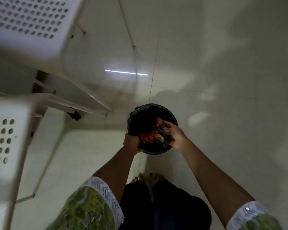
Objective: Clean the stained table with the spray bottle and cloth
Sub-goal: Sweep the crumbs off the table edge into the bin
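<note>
Over a pale tiled floor (pixel 223 80), a round black bin (pixel 172 117) lined with a dark bag stands just ahead of two bare feet (pixel 150 177). Two white plastic chairs with perforated seats crowd the left side: one (pixel 27 22) at the upper left, the other (pixel 3 138) at the lower left, both cut off by the frame edge and blurred. Their legs reach toward the bin without touching it.

The left hand (pixel 131 141) grips the bin's near rim and the bunched liner, fingers curled over the edge. The right hand (pixel 175 135) pinches a crumpled, soiled cloth (pixel 165 138) above the bin's opening, thumb on top. Something orange (pixel 148 136) lies inside the bin, too dark to identify. Two green patterned sleeves with white trim (pixel 90 208) show at the bottom corners. The spray bottle and the stained table are out of view. A thin bright reflection (pixel 126 72) streaks the floor.
</note>
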